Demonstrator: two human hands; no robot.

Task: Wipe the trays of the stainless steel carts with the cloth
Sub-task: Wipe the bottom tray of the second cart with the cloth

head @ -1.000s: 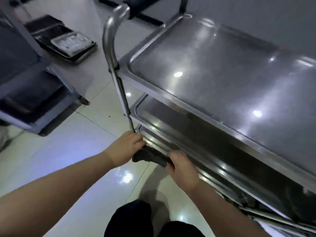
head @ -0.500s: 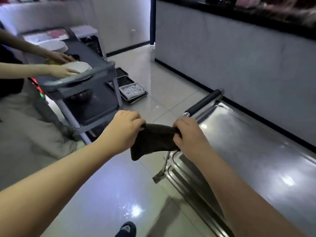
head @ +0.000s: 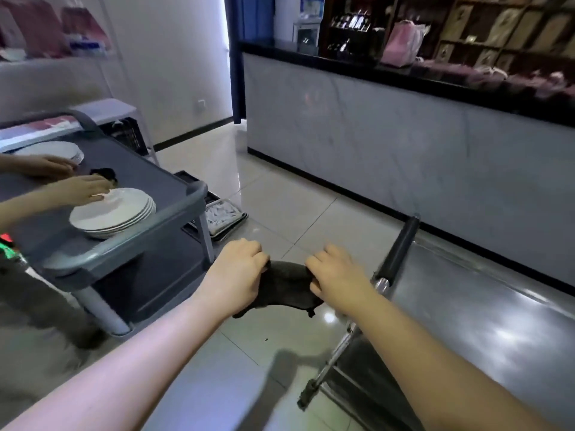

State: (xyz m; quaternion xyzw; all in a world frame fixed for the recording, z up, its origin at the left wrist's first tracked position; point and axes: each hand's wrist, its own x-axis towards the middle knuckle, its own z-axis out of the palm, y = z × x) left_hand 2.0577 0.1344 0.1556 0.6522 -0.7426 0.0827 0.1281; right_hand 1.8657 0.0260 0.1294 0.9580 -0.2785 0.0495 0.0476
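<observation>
Fingers (head: 257,255) of left hand (head: 238,276), right hand (head: 340,276) grip cloth (head: 286,289) ends over floor (head: 280,209), beside tray (head: 473,309).

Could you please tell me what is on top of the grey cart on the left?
On the grey cart: a stack of white plates, more plates behind, a dark item, and another person's hands. Whatever lies under those hands is hidden.
</observation>
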